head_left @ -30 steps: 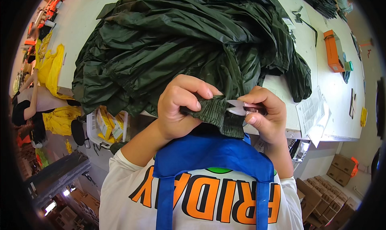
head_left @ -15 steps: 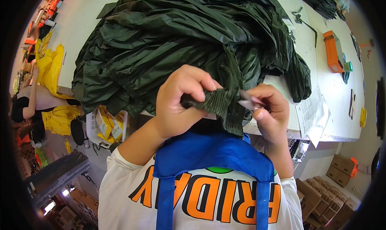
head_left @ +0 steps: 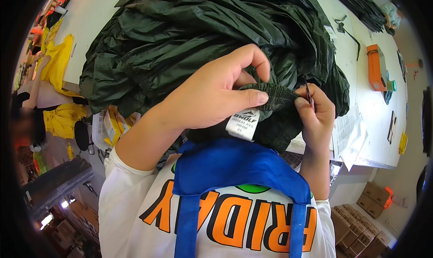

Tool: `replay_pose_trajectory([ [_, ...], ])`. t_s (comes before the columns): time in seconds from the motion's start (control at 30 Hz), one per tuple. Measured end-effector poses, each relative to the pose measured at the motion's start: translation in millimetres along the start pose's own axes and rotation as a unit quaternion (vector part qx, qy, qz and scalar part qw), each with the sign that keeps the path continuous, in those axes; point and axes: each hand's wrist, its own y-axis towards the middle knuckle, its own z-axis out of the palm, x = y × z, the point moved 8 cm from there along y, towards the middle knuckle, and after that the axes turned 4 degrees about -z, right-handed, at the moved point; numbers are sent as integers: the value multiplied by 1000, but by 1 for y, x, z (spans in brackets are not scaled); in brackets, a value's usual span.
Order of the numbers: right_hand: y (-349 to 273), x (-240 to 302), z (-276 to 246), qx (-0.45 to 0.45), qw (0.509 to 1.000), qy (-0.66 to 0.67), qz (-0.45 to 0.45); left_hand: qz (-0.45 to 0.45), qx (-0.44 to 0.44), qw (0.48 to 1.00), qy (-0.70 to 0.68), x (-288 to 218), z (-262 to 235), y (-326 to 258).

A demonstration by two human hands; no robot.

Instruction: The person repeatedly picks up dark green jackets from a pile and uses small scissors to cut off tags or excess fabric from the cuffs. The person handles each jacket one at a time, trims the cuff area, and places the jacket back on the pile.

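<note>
A dark green garment (head_left: 288, 129) with a gathered elastic waistband (head_left: 276, 95) is held up in front of my chest. My left hand (head_left: 225, 89) pinches the waistband under its thumb, with the index finger raised and bent above it. From the waistband beside that thumb hangs a white label (head_left: 242, 125). My right hand (head_left: 316, 111) is closed at the waistband's right end. It grips small thread snips (head_left: 309, 95), whose thin dark blade points up; most of the tool is hidden by the fingers.
A large heap of dark green garments (head_left: 180, 37) covers the white table (head_left: 365, 118). An orange box (head_left: 375, 68) and paper sheets (head_left: 354, 138) lie at right. Left are yellow garments (head_left: 61, 73), a white bin (head_left: 99, 127) of yellow packets and another person (head_left: 34, 89). Cartons (head_left: 361, 231) stand lower right.
My left hand has shifted right along the waistband and its index finger has lifted. The white label has come into view. My right hand has moved slightly right and up, turning the snips' blade upward.
</note>
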Motion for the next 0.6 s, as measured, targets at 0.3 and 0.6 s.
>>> replay_pose_trajectory([
  [0.3, 0, -9, 5, -2, 1000, 20, 22, 94, -41, 982, 161, -18, 3, -8],
  [0.6, -2, -28, -2, -19, 966, 257, 6, 103, -99, 970, 196, -48, -37, -10],
])
